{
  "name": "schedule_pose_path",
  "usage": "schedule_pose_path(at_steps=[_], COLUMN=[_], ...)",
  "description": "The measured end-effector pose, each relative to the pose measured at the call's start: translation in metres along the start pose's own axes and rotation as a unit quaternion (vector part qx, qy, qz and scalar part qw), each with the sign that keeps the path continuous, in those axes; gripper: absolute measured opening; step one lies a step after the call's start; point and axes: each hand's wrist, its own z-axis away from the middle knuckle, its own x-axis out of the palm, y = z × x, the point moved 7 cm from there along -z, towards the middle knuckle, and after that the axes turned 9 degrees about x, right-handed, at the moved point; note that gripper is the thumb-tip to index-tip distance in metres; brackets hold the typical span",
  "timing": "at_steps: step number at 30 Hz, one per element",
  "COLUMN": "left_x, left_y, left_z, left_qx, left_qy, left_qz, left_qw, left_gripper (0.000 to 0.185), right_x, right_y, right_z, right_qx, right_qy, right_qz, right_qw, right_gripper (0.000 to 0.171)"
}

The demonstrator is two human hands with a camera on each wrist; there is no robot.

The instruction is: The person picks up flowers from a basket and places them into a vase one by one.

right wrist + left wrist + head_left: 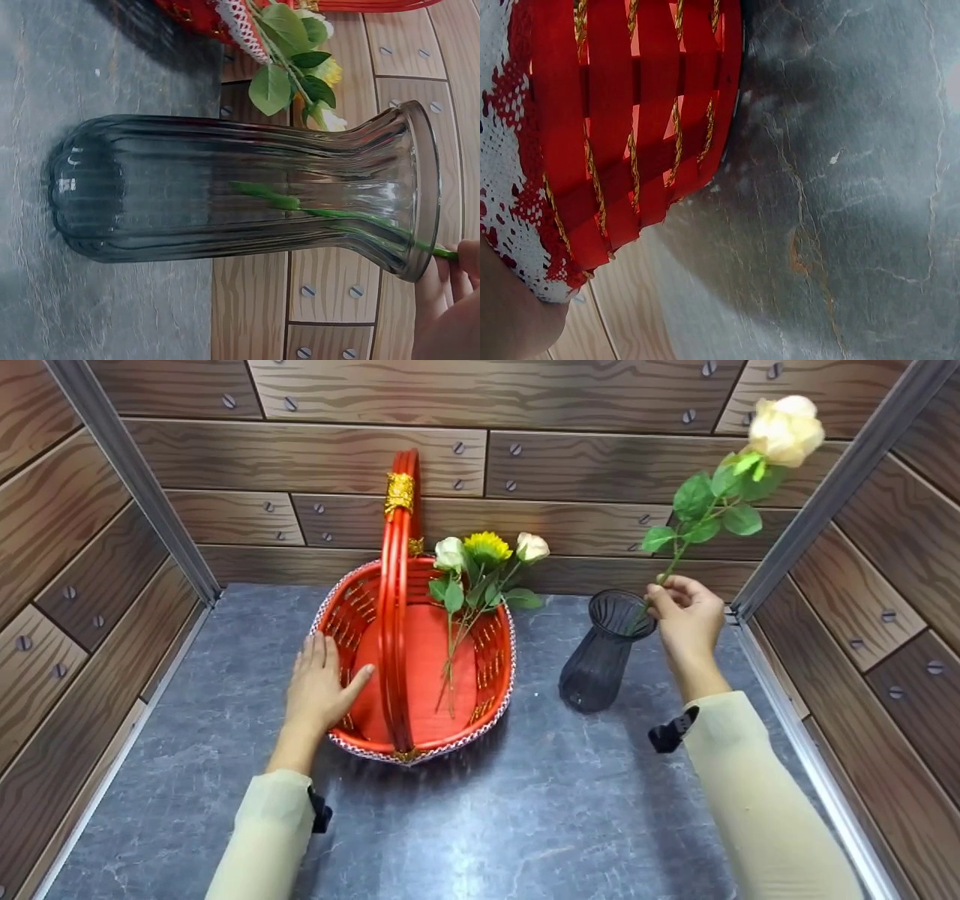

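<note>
From the head camera, the left hand [319,686] lay flat, fingers straight, on the red basket [496,660] rim; the right hand [686,619] pinched one rose [785,429] stem above one vase [604,652]. Three flowers [487,551] lay in the basket (leftward). The left wrist view showed basket weave [622,142] only. The right wrist view showed fingertips [469,259] pinching the stem [330,214] inside the vase [187,195].

- A grey marbled tabletop [480,825] fills the floor of the booth, veined with paler streaks
- Brown wood-grain panels [300,457] studded with screw heads form the back wall; like panels line both sides
- Pale metal rails [135,480] run down the corners where the walls meet
</note>
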Motion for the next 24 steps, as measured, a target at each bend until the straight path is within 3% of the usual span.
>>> schedule_pose_path(at_steps=[4,8,15,24], left_x=[-0.001,-0.002,-0.001,-0.001], left_y=[0.001,0.001,0.002,0.001], left_z=[0.001,0.002,0.002,0.002], left_qx=[-0.001,-0.001,-0.001,-0.001], left_qy=[0.000,-0.002,-0.004,0.003], left_qz=[0.001,0.003,0.011,0.013], left_qw=[1.0000,1.0000,0.9999,0.9999], left_gripper=[0.097,0.097,0.098,0.097], right_x=[0.003,0.007,0.018,0.039], right_y=[-0.004,-0.008,-0.015,-0.017], right_z=[0.003,0.006,0.014,0.024], right_qx=[-0.034,-0.074,-0.158,-0.236], right_qy=[0.006,0.012,0.016,-0.023], right_qz=[0.085,0.167,0.298,0.378], right_qw=[0.996,0.983,0.941,0.895], right_gripper=[0.013,0.018,0.019,0.015])
